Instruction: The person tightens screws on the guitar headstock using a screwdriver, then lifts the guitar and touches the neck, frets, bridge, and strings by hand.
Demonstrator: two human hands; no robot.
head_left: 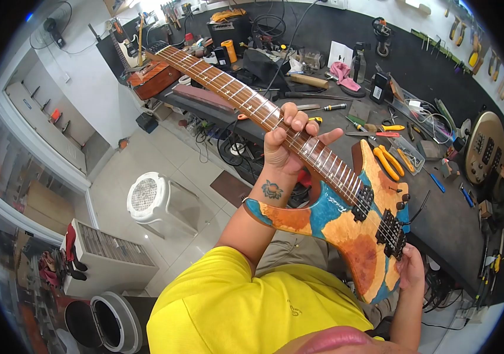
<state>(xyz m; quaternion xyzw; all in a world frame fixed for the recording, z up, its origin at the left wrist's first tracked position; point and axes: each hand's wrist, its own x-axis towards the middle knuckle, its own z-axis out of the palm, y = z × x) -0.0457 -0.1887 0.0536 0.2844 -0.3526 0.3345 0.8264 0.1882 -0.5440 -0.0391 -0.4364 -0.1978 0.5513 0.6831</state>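
Note:
An electric guitar (346, 227) with a wood and blue body lies across my lap, its fretted neck pointing to the upper left. My left hand (290, 138) is wrapped round the neck near the body, thumb on the near side and fingers over the far side, one finger stretched out. A tattoo shows on that forearm. Down at the body's lower right edge, beside the black bridge (391, 233), my right hand (411, 268) touches the guitar. Its fingers are partly hidden by the guitar body.
A dark workbench (440, 218) holds orange-handled pliers (389, 162), screwdrivers, a plastic box and a pink cloth (345, 76). Another guitar body (491, 147) is at the right. A white stool (146, 197) stands on the floor. Tools hang on the wall.

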